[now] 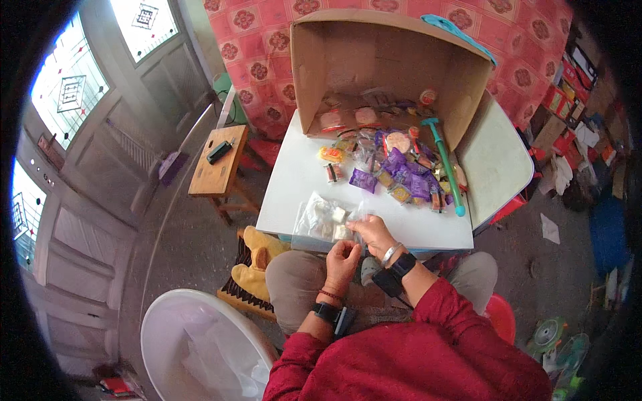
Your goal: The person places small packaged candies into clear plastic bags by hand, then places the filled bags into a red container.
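A clear plastic bag point(317, 216) with white pieces and small packets inside lies over the near edge of a white table point(288, 195). My right hand point(375, 234) grips the bag's right side between thumb and fingers. Just below it, my left hand point(343, 260) pinches the bag's near right corner, its fingers curled in. Beyond the bag is a heap of wrapped snacks, with purple packets point(412, 176), a yellow packet point(331, 154) and a small packet with a dark band point(334, 173). A green-blue plastic stick point(445, 165) with a T-shaped end rests along the heap's right side.
An open cardboard box point(381, 55) on its side holds more snacks at the table's back. At left stands a wooden stool point(218, 160) bearing a black device point(219, 152). A large white tub point(200, 346) with plastic bags inside sits at lower left, near a yellow plush cushion point(256, 255).
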The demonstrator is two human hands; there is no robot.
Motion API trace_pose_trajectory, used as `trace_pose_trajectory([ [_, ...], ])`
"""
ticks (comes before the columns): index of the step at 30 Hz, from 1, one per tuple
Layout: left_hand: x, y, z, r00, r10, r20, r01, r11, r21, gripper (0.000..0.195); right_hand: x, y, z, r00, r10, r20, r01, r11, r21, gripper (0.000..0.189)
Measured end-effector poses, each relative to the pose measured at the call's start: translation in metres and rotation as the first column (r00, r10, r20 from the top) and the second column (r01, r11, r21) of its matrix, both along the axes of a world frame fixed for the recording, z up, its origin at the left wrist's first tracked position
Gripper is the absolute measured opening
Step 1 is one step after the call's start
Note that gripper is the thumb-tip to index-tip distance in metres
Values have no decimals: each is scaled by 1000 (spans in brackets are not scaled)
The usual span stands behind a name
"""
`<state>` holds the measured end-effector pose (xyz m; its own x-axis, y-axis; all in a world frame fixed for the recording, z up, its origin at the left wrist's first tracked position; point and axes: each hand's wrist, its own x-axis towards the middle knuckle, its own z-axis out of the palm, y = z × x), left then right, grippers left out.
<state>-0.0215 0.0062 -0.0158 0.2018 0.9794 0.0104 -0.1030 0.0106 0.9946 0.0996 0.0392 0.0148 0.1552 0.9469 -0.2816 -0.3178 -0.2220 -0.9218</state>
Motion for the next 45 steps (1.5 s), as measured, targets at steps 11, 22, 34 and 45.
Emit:
trace_pose_trajectory([
  [11,-3,-4,7,990,-95,103,106,988,-114,10,18,5,-39,942,-49,-332,73,996,59,20],
  [22,-13,0,10,947,-122,297,219,923,-318,24,38,-15,0,767,71,-638,-42,997,61,32],
  [34,-17,7,47,672,32,740,477,745,-466,57,69,-67,16,790,222,-572,-139,973,184,28],
  [45,-26,13,7,675,-127,727,509,794,-333,33,73,-102,10,804,331,-495,-242,941,236,46],
])
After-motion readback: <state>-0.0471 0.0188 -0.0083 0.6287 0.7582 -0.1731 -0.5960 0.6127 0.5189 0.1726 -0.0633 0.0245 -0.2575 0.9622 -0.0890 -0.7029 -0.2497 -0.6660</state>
